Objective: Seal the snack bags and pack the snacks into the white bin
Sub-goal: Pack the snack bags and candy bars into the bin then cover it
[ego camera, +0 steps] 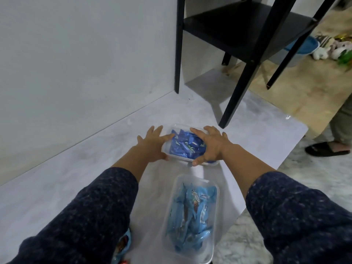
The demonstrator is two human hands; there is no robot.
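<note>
A clear plastic container (178, 127) of dark blue snack packets (185, 147) sits on the white mat (76, 178). My left hand (152, 145) is spread against its left end, with the thumb at the near left corner. My right hand (209, 145) lies over its right end, fingers spread across the top and thumb on the near rim. Closer to me stands a second clear container (214, 184) filled with light blue snack packets (192, 212). Part of a blue snack bag (123, 244) shows beside my left sleeve. No white bin is in view.
A white wall (76, 63) runs along the left. A black table (245, 31) stands behind the containers, one leg close to the far one. Another person's sandalled foot (327, 148) is at the right edge, with plush toys (333, 50) on the wooden floor beyond.
</note>
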